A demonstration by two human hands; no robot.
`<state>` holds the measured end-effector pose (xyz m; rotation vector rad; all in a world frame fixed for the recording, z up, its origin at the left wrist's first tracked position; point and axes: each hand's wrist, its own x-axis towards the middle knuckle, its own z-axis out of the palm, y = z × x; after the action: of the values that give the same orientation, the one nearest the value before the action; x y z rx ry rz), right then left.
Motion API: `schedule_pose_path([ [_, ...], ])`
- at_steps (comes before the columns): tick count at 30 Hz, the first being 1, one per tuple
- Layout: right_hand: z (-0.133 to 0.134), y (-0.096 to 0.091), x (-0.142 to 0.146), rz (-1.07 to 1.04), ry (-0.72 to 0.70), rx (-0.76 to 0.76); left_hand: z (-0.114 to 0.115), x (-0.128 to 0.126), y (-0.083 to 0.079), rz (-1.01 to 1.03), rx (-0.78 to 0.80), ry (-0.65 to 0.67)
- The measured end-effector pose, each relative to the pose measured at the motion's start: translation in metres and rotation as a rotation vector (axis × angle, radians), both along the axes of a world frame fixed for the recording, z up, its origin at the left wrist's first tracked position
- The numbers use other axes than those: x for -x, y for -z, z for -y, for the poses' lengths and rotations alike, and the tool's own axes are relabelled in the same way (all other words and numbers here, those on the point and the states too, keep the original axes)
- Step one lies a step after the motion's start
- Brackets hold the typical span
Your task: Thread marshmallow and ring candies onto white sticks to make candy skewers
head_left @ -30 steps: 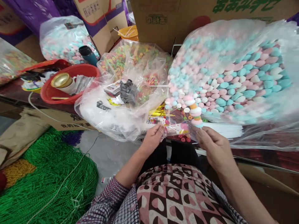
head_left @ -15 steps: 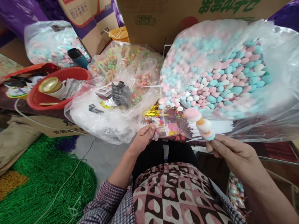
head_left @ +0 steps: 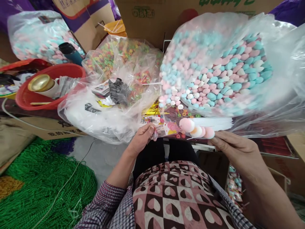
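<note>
My right hand (head_left: 232,146) is closed on a stick of stacked pastel candies (head_left: 196,128), pink, white and orange, lying almost level and pointing left. My left hand (head_left: 143,136) pinches a small clear printed wrapper bag (head_left: 169,128) at the table's edge, its open end facing the candy stick. The stick's pink tip is right at the wrapper's end. Behind both hands lies a big clear bag of pink, blue and white candies (head_left: 214,73), open toward me.
A clear bag of small colourful ring candies (head_left: 124,60) and a white-filled plastic bag (head_left: 95,117) sit left of centre. A red basin (head_left: 47,86) holds a gold tape roll. White sticks (head_left: 214,124) lie under the big bag. Green cord (head_left: 43,187) is heaped on the floor.
My right hand drew the candy stick away to the right, then tilted it from upright to nearly level, tip toward the wrapper. My left hand kept hold of the wrapper.
</note>
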<state>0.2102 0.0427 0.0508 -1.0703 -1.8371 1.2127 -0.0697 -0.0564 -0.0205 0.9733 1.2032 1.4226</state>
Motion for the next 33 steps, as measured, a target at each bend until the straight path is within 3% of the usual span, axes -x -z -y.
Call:
schedule_pose_path([
  [8, -0.007, -0.006, -0.009, 0.157, -0.077, -0.197, 0.002, 0.002, 0.002, -0.002, 0.009, 0.053],
  [12, -0.016, -0.005, -0.018, 0.26, -0.101, -0.371, 0.003, 0.007, 0.004, -0.084, 0.035, 0.08],
  [16, -0.023, -0.006, -0.029, 0.339, -0.138, -0.493, 0.001, 0.008, -0.003, -0.179, 0.048, 0.121],
  [22, -0.028, -0.007, -0.038, 0.332, -0.082, -0.512, -0.003, 0.01, -0.015, -0.275, 0.031, 0.184],
  [33, -0.02, -0.006, -0.037, 0.414, -0.06, -0.599, -0.003, 0.009, -0.009, -0.233, 0.038, 0.154],
])
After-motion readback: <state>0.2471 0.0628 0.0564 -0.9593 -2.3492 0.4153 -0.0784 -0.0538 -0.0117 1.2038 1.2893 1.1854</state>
